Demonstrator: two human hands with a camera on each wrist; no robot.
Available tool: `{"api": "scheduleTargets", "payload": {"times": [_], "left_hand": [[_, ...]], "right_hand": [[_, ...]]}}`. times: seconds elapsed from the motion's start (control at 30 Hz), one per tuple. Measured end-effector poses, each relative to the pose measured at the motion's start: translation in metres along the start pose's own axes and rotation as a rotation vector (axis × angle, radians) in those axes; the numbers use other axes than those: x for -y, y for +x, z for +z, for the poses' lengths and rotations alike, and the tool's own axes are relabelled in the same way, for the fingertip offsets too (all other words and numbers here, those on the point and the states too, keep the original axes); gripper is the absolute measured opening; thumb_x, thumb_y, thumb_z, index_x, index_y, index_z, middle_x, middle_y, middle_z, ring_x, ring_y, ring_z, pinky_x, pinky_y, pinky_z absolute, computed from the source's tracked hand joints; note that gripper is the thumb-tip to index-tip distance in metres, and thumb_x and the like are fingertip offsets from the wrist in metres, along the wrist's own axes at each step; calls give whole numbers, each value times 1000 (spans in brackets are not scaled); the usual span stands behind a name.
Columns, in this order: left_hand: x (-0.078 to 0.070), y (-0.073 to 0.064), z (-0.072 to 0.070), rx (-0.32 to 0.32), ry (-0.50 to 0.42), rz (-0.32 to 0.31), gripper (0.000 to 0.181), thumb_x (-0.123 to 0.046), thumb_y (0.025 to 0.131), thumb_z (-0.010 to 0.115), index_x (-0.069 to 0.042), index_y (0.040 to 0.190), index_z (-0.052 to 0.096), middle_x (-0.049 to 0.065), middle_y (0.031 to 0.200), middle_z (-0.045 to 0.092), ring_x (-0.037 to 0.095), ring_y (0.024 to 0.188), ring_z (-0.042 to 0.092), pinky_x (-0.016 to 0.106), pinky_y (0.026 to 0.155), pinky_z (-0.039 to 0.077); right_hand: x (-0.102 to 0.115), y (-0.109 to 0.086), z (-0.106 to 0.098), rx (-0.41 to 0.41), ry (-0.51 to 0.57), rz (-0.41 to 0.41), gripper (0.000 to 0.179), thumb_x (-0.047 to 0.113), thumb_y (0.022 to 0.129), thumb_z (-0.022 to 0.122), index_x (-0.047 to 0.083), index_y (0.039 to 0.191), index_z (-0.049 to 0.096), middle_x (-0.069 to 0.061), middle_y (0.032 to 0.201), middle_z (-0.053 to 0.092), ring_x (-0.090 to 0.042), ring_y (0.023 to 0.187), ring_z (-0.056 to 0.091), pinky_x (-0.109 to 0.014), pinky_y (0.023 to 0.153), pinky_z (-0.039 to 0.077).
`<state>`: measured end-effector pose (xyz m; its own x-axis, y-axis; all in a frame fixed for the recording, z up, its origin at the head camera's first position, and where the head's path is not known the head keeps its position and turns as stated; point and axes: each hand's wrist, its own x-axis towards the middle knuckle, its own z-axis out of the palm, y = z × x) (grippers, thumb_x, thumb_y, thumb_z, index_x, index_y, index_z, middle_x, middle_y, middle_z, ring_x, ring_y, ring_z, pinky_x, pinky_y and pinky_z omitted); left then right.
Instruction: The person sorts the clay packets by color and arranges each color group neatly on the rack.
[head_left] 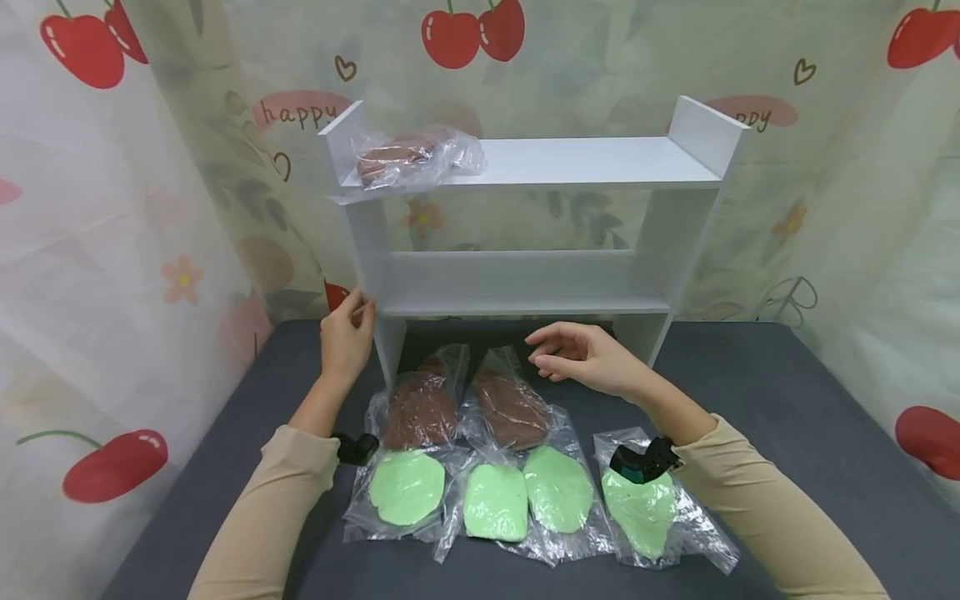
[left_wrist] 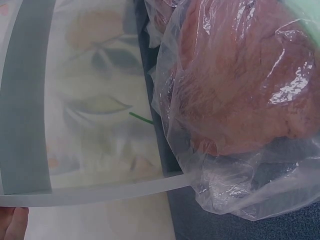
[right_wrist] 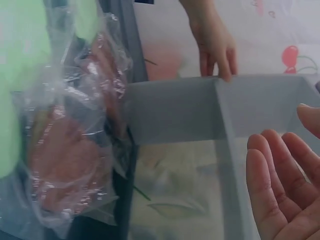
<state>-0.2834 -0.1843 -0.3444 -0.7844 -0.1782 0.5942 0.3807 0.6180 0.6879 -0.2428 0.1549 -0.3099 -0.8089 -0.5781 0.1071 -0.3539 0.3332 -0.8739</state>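
Observation:
My left hand (head_left: 347, 337) touches the outer left side of a white shelf unit (head_left: 525, 287) with its fingertips, at about the middle board. My right hand (head_left: 588, 357) hovers before the lower right of the unit, fingers relaxed and holding nothing. Between the hands, two clear plastic bags with brown lumps, a left one (head_left: 422, 410) and a right one (head_left: 512, 408), lie at the foot of the unit. Another bagged brown lump (head_left: 408, 158) rests at the left end of the top board. The right wrist view shows the right palm (right_wrist: 295, 200) turned up beside the shelf.
Several flat green pieces in clear bags lie along the front, among them a left one (head_left: 407, 487) and a right one (head_left: 641, 512) under the right wrist. The dark table (head_left: 757, 417) meets a printed cloth backdrop (head_left: 247, 200) behind and at both sides.

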Motion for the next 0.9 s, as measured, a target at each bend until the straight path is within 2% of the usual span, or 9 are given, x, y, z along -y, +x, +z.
{"api": "scheduleTargets", "payload": {"times": [0.2,0.33,0.5,0.67,0.9], "left_hand": [[1,0,1,-8,4,19,20,-12,95,53,1,107,63,23,110,66,36,97,67,50,77,55],[0,0,1,-10,-3,19,21,-13,95,53,0,107,64,23,109,66,37,97,67,50,76,55],[1,-1,1,-13,-7,19,28,-11,95,54,0,118,61,24,109,66,37,97,67,50,77,55],[1,-1,1,-17,-15,13,32,-10,94,55,-1,125,59,24,110,66,37,97,66,49,78,55],[2,0,1,-15,5,20,28,-13,95,53,1,118,61,24,111,66,37,97,66,49,77,55]], "right_hand": [[-26,-9,7,-13,-20,50,39,23,90,62,6,125,55,-16,109,62,-9,89,65,-26,80,55],[-43,-12,11,-31,-53,61,41,24,91,61,5,127,54,-19,116,60,-18,98,64,-26,83,54],[-65,-13,15,-48,-77,95,46,26,91,61,5,130,50,-21,124,57,-30,110,59,-34,89,52],[-82,-14,18,-64,-54,146,54,27,90,62,3,135,46,-25,130,52,-34,115,55,-42,93,50],[-95,-15,24,-85,-51,224,61,30,89,64,2,138,41,-26,135,47,-39,121,50,-47,97,46]]}}
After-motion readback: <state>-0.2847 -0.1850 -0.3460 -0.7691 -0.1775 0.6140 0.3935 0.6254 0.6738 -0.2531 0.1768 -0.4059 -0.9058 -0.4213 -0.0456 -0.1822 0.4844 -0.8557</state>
